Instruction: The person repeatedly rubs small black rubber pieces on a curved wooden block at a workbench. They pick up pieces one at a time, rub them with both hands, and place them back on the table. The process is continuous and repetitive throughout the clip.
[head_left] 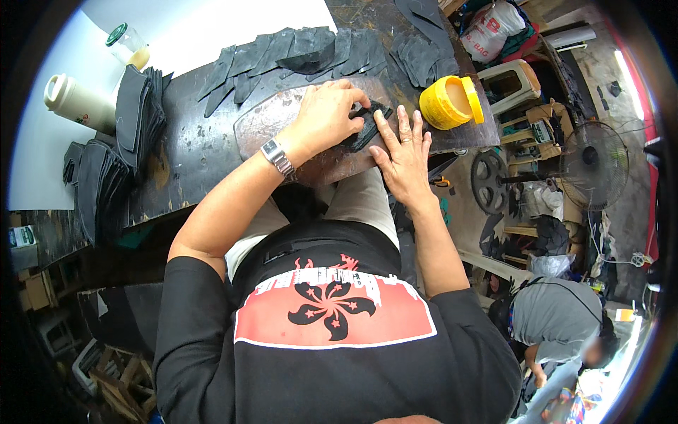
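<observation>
A small black piece [366, 132], leather-like and folded or layered, lies on a worn brown board [263, 121] at the table's near edge. My left hand [323, 116], with a metal watch at the wrist, has its fingers and thumb curled onto that piece from the left. On the right, my right hand [406, 161] lies flat with fingers spread, its index fingertip at the piece's edge. Both palms hide part of what is under them. A yellow tub [442, 106] with its lid tilted on the side stands just beyond my right hand.
Overlapping black cut pieces [282, 53] run along the back of the table. Thick black stacks [134, 113] stand at left, near a cream mug [78, 102] and a glass jar [127, 46]. A fan [593, 166] stands at right; a person in grey [558, 318] bends at lower right.
</observation>
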The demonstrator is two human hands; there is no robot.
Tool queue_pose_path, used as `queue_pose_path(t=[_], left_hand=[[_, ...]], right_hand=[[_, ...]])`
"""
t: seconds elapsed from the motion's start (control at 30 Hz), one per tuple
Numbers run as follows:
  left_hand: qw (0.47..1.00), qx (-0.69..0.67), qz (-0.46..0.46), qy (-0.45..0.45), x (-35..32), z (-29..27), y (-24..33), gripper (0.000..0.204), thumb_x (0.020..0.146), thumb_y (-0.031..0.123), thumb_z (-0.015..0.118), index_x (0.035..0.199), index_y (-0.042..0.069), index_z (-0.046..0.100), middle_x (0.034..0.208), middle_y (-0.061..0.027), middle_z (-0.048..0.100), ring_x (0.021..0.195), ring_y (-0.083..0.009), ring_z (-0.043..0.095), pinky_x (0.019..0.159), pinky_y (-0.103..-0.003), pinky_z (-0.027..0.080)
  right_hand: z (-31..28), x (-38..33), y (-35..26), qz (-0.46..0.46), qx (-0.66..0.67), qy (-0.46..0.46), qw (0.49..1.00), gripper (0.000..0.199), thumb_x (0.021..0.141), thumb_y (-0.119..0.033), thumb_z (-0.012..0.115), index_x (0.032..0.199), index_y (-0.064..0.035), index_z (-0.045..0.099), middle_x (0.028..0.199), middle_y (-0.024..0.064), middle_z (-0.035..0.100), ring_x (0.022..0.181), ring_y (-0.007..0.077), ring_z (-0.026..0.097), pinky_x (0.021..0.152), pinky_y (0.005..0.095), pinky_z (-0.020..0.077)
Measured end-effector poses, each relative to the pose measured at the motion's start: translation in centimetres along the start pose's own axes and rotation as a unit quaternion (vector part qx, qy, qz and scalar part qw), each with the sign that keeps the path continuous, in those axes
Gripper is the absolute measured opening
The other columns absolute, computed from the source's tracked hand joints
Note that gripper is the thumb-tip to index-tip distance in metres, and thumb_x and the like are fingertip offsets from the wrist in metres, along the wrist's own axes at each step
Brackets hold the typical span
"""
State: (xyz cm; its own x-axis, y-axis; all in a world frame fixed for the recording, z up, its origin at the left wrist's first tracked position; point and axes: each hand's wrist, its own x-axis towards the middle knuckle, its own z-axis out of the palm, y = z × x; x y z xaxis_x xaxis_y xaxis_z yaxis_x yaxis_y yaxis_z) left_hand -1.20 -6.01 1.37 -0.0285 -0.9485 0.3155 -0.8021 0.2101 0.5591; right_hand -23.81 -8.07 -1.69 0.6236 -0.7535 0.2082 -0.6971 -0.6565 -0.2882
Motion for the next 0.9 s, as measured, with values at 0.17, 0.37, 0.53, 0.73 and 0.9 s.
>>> queue_pose_path(t=[0.17,0.37,0.53,0.73,0.9], left_hand=[[1.0,-0.012,-0.011,-0.006,0.1,-0.1,-0.5,0.029,0.08,0.023,0.08,0.106,0.013,0.076,0.103,-0.0106,0.069,0.106,-0.0321,0.065,0.093,-0.044,0.051],[1.0,0.006,-0.007,-0.001,0.0,0.0,-0.4,0.03,0.081,0.026,0.079,0.108,0.013,0.077,0.109,-0.0107,0.068,0.107,-0.0326,0.064,0.096,-0.045,0.05],[0.999,0.037,-0.022,-0.017,-0.1,-0.3,-0.1,0.034,0.081,0.03,0.079,0.11,0.013,0.076,0.113,-0.011,0.068,0.114,-0.0322,0.062,0.096,-0.045,0.048],[0.999,0.037,-0.018,0.017,-0.1,0.0,0.0,0.044,0.079,0.028,0.081,0.119,0.011,0.072,0.122,-0.0123,0.065,0.117,-0.033,0.061,0.098,-0.046,0.048],[1.0,-0.002,-0.019,0.012,-0.3,0.1,-0.1,0.039,0.079,0.022,0.079,0.115,0.01,0.073,0.126,-0.0133,0.062,0.119,-0.0339,0.059,0.102,-0.046,0.047]], right_hand=[[-0.8,-1.9,-1.2,-0.085,-0.096,0.022,0.992,0.06,0.099,-0.064,0.049,0.153,-0.0377,0.05,0.17,0.014,0.025,0.158,0.0398,0.013,0.118,0.0723,0.0101],[-2.0,-2.6,-2.7,-0.185,0.018,0.01,0.982,0.048,0.096,-0.061,0.057,0.133,-0.034,0.07,0.163,0.0114,0.039,0.155,0.0384,0.023,0.12,0.0688,0.0103],[-2.3,0.4,-1.1,-0.048,0.17,0.149,0.973,0.051,0.104,-0.045,0.054,0.146,-0.0149,0.06,0.156,0.0213,0.044,0.147,0.0437,0.034,0.12,0.0576,0.0229],[-0.4,2.5,-0.6,0.003,0.005,0.026,1.0,0.062,0.104,-0.059,0.046,0.157,-0.0276,0.046,0.17,0.0191,0.022,0.157,0.043,0.012,0.119,0.0712,0.0098],[-0.6,1.6,-0.7,-0.021,0.024,0.056,0.998,0.065,0.102,-0.066,0.041,0.158,-0.0314,0.044,0.172,0.0154,0.018,0.158,0.042,0.009,0.12,0.0712,0.0062]])
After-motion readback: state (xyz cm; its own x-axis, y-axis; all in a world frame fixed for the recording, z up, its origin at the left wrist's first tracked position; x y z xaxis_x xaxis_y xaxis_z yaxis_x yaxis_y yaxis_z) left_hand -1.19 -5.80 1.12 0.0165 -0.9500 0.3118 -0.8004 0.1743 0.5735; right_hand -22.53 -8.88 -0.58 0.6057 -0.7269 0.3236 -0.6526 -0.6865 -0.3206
